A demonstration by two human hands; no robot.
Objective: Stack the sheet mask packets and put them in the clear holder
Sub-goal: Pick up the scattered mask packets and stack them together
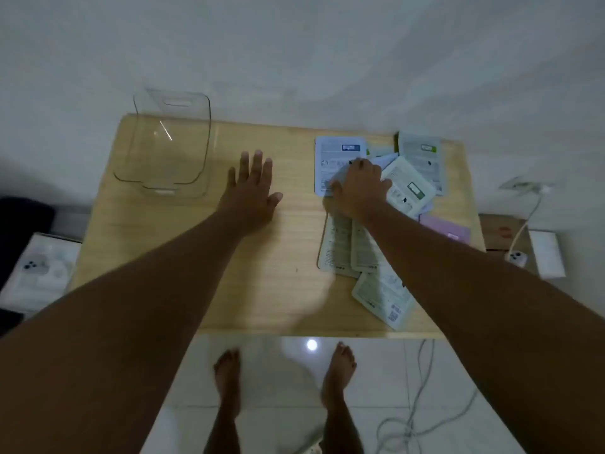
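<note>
Reaching forward with both arms outstretched, the person is laying the left hand (pixel 253 188) flat on the wooden table (pixel 183 257), fingers spread and holding nothing. The right hand (pixel 357 188) is pressing palm-down on the scattered sheet mask packets (pixel 409 188); its grip cannot be told. The clear holder (pixel 170 142) is standing at the table's far left.

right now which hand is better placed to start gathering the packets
Right. The right hand already rests on the scattered sheet mask packets; the left hand lies open on bare table between them and the clear holder.
</note>
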